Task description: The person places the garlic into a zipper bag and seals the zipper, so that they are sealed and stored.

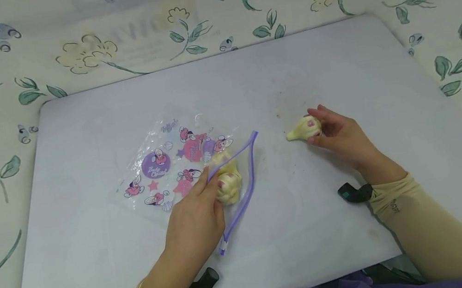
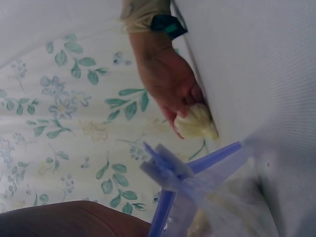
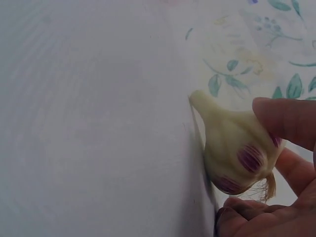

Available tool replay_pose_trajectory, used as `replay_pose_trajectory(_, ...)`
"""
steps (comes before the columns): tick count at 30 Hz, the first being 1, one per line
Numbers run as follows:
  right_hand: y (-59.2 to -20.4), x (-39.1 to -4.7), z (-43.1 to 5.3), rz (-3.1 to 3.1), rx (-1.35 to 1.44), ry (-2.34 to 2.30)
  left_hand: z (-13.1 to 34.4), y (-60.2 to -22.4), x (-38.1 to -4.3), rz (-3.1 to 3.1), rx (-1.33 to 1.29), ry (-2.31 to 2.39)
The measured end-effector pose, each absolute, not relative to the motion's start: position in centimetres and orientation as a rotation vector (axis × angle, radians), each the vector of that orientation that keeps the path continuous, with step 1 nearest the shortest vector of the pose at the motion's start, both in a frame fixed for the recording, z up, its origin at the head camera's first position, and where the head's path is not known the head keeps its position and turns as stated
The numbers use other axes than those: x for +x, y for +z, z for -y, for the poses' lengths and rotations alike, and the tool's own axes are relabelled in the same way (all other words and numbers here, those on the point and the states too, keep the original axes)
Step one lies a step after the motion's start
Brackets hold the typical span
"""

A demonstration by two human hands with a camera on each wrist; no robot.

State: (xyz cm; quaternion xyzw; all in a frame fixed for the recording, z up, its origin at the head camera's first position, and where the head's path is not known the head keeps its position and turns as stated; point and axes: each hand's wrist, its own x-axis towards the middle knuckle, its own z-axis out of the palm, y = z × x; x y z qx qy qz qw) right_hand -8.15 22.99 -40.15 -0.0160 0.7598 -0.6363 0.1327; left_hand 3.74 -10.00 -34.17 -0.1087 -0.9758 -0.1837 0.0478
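Observation:
A clear zip bag (image 1: 183, 167) printed with pink and purple cartoons lies on the white table, its purple zip edge (image 1: 249, 195) parted on the right. Near that mouth my left hand (image 1: 194, 221) grips the bag's edge. Pale garlic bulbs (image 1: 229, 189) show inside the bag, partly behind the fingers. To the right, my right hand (image 1: 345, 140) holds another garlic bulb (image 1: 301, 129) between thumb and fingers, its stem pointing toward the bag. Seen from the right wrist, this bulb (image 3: 232, 143) has purple patches and stringy roots, and lies right at the table surface.
The white table (image 1: 112, 253) has rounded corners and small brown specks near the held bulb. Floral-patterned cloth (image 1: 128, 33) surrounds its far and side edges. Dark wrist-worn devices (image 1: 354, 193) sit at both wrists.

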Motion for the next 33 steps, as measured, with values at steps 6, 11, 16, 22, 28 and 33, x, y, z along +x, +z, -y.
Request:
replay_pose_trajectory(6,-40.1,-8.2,-22.9,-2.310,-0.051,-1.733,10.0,-34.3,3.8,2.963,-0.335,-0.566)
replay_pose_trajectory(11,-40.1,-8.1,-22.8,-2.389,-0.055,-1.634,10.0,-34.3,3.8,2.962,-0.336,-0.562)
replay_pose_trajectory(16,-40.2,-8.0,-22.7,-2.464,-0.136,-1.552,10.0,-34.3,3.7,2.982,-0.328,-0.563)
replay_pose_trajectory(22,-40.2,-8.0,-22.5,-2.485,-0.149,-1.551,10.1,-34.3,3.8,2.968,-0.333,-0.564)
replay_pose_trajectory(28,-39.8,-7.8,-22.3,-2.456,-0.082,-1.579,10.1,-34.4,3.8,2.930,-0.343,-0.569)
replay_pose_trajectory(33,-39.2,-7.2,-21.8,-2.406,-0.081,-1.635,10.1,-34.3,3.9,2.923,-0.343,-0.570)
